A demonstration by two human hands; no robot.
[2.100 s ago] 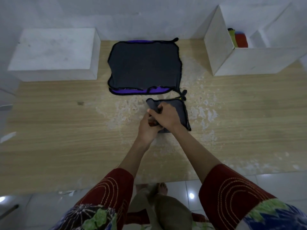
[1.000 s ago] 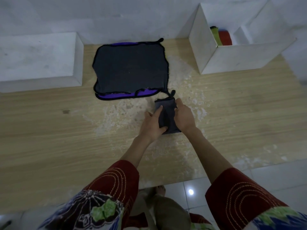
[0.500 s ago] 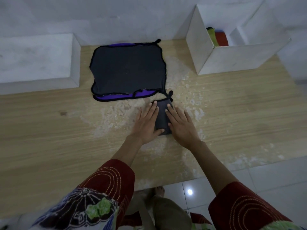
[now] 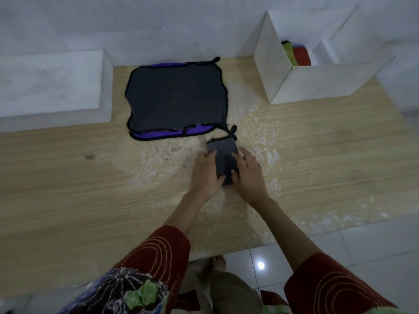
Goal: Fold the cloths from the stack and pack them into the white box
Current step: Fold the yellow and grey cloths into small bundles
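A small folded dark grey cloth (image 4: pixel 223 155) lies on the wooden table just in front of the stack. My left hand (image 4: pixel 205 175) grips its left edge and my right hand (image 4: pixel 248 175) grips its right edge, thumbs curled over its near part. The stack of flat cloths (image 4: pixel 176 98) has a dark grey one on top and a purple one showing beneath. The white box (image 4: pixel 317 80) stands at the back right, open on top, with folded green and red cloths (image 4: pixel 297 55) inside.
A white block (image 4: pixel 52 87) sits at the back left against the wall. The wooden table (image 4: pixel 68 177) has a worn pale patch around my hands. Its near edge runs above a tiled floor, where my feet show.
My fingers lay flat, pressing the folded cloth half a second ago; now both hands have closed in on its sides and grip it. The cloth is where it was.
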